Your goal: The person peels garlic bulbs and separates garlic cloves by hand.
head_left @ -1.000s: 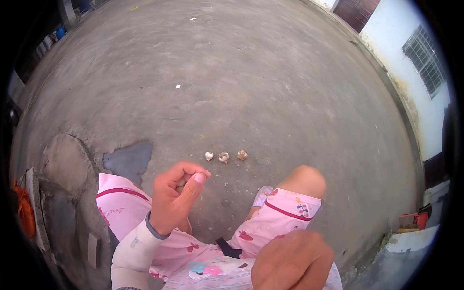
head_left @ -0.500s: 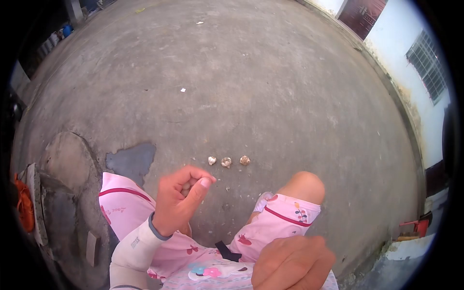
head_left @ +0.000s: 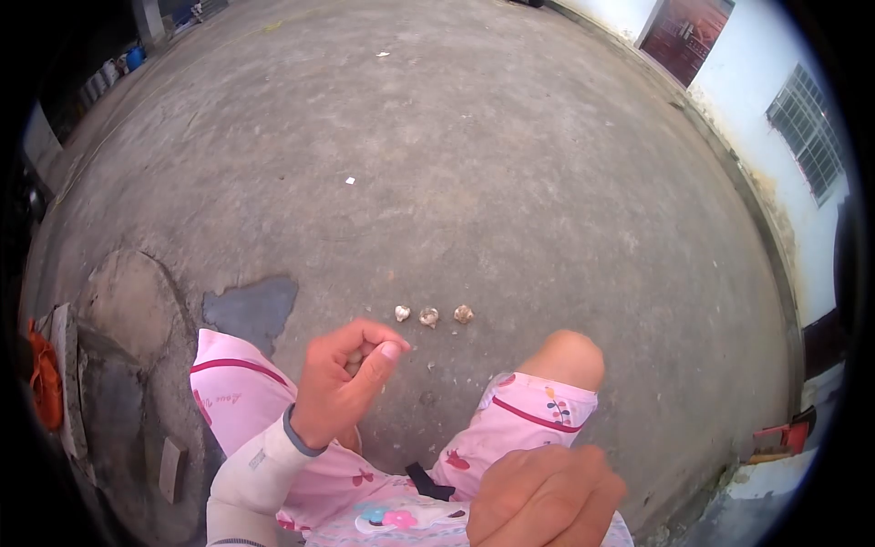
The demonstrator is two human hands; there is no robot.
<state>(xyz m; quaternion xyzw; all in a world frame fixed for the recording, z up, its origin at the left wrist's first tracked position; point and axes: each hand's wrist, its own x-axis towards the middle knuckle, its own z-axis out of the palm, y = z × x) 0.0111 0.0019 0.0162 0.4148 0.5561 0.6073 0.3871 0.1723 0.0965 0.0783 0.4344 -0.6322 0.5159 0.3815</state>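
My left hand [head_left: 351, 378] is raised over my lap, with thumb and index finger pressed together and the other fingers curled in. Something pale shows inside the curl, but I cannot tell whether it is an object or fingertips. Near my lap on the other side, my right hand [head_left: 547, 497] is curled closed with its back towards me, so whatever it may hold is hidden. Beyond my left hand, three garlic bulbs lie in a row on the concrete: a whitish bulb [head_left: 402, 313], a browner middle bulb [head_left: 428, 316] and a brownish right bulb [head_left: 463, 314]. Neither hand touches them.
Pink printed trousers [head_left: 524, 410] cover my spread legs. Left of me are a dark patch [head_left: 251, 307] on the ground, stone slabs [head_left: 118, 392] and an orange item [head_left: 46, 378]. A white wall [head_left: 747, 82] and a red object [head_left: 795, 433] are at the right.
The view has shifted slightly, so the bulbs and ground marks sit a little lower. Both hands keep nearly the same closed pose.
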